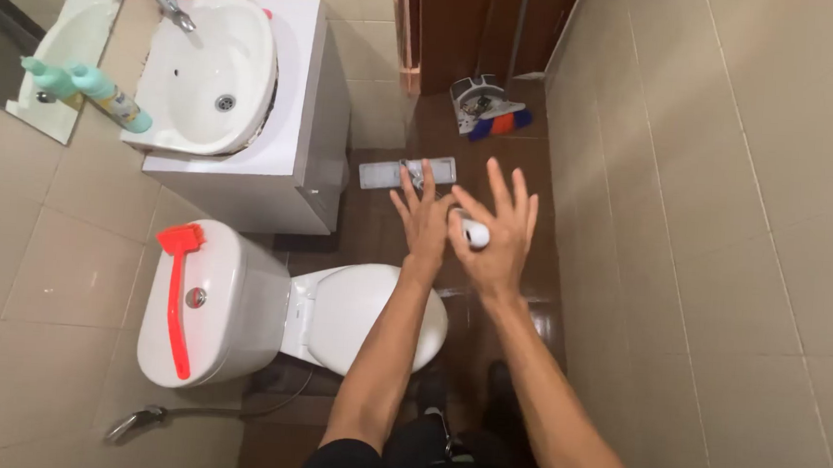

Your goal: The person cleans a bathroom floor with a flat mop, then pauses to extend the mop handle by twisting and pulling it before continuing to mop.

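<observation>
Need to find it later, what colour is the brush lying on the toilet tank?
The brush is bright red-orange, clearest in the head view.

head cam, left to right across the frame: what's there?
Green bottle → red brush on the toilet tank → toilet lid → left hand → right hand, open around a small white object → tiled wall.
</observation>
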